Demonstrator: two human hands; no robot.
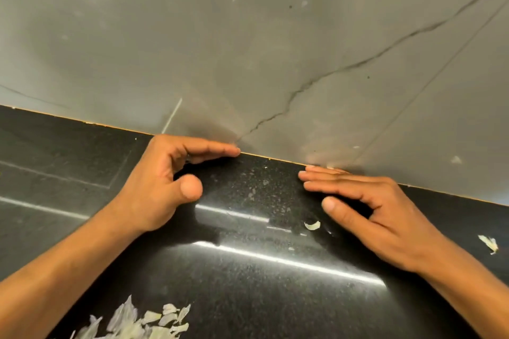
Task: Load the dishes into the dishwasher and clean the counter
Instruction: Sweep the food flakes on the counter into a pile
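Near pile: heap of pale, papery peel scraps (137, 322) at the near edge of the table (248, 283), toward the left, beside the left forearm. Looks feather-light, dry, limp; likely to scatter or cling instead of lifting cleanly.
Table surface: black speckled stone, glossy, with bright light streaks. Judged hard and slick, so scraps should slide easily under a flat palm.
Stray scrap, centre: one curled flake (312, 225) lying just beside the right thumb, not touched.
Stray scrap, right: another flake (489, 243) well apart, out past the right wrist.
Left hand (162, 181): grip spread, nothing in it; fingers straight with their tips at the seam where table meets wall, thumb raised off the stone.
Right hand (369, 209): grip spread too, empty; fingers flat and together, edge of the hand low on the table near the same seam.
Where to take hold: pinching single flakes looks slow and fiddly; better judged is to rake with the hand edges, herd strays toward the near pile, then cup the heap.
Risk: a quick sweep may flick scraps off the edge.
Far: grey wall panel (248, 49), scuffed, with a dark crack-like line.
Dishes, dishwasher: not in view.
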